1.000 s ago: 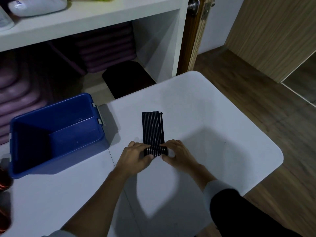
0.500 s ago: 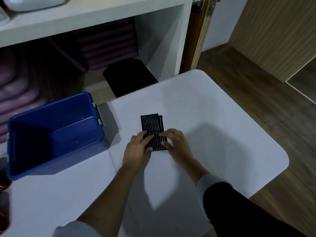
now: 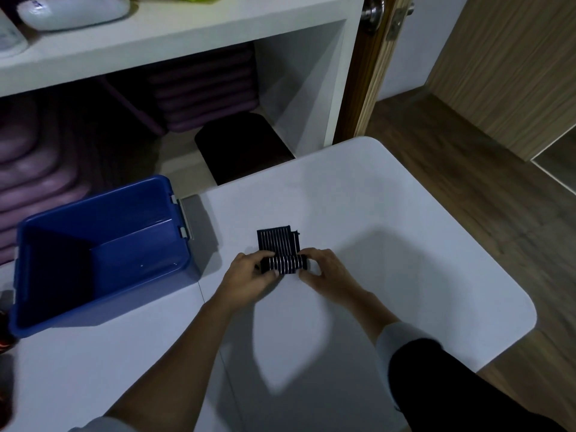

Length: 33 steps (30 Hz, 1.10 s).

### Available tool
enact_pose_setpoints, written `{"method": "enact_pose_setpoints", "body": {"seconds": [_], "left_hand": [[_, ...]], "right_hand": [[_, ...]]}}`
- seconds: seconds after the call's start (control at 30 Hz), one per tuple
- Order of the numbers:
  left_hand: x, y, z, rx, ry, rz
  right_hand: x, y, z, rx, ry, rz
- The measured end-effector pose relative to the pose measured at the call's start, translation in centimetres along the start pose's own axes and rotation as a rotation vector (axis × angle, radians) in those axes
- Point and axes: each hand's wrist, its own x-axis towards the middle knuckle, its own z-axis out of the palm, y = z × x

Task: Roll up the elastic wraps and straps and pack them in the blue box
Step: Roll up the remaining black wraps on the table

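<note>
Head view: the left hand and right hand pinch the ends of the striped strap's roll mid-table, presumably keeping it tight. The blue box sits open by the left edge.

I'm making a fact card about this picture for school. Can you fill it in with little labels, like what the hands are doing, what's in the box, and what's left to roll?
strap: black with pale stripes, partly rolled, on the white table
rolled part: at the near end, between both hands
left hand: gripping the roll's left end
right hand: gripping the roll's right end
left to roll: a short flat piece beyond the roll
blue box: open, left of the strap, looks empty
</note>
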Motion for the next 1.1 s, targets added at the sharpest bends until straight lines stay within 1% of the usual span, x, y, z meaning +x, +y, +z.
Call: {"method": "enact_pose_setpoints", "body": {"seconds": [0.07,0.1,0.23,0.37,0.5,0.63,0.7,0.83,1.0,1.1], "left_hand": [[0.5,0.4,0.1,-0.128,0.075,-0.081],[0.8,0.6,0.2,-0.145,0.123,-0.116],[2.3,0.4,1.4,-0.011,0.264,-0.183],[3.1,1.3,2.4,-0.025,0.366,-0.23],[3.1,3.0,2.8,-0.126,0.404,-0.272],[4.1,3.4,2.5,-0.272,0.455,-0.415],[4.8,3.1,2.4,-0.224,0.448,-0.423],[5.6,2.8,2.6,-0.145,0.398,-0.402],[5.8,3.2,2.3,-0.234,0.356,-0.489],[5.6,3.0,2.1,-0.281,0.324,-0.508]], "right_hand": [[0.7,-0.2,0.2,0.061,0.018,0.093],[1.1,-0.5,0.3,0.086,0.044,0.149],[3.1,-1.3,1.3,0.142,0.136,0.34],[4.1,-1.7,2.4,0.179,0.224,0.352],[4.2,-1.7,2.7,0.266,0.271,0.37],[4.8,-2.0,2.2,0.335,0.263,0.422],[5.3,-1.9,2.0,0.359,0.274,0.436],[5.9,-1.8,2.0,0.333,0.269,0.41],[6.2,-1.3,1.9,0.443,0.19,0.51],[6.2,-0.9,1.9,0.475,0.159,0.512]]}}
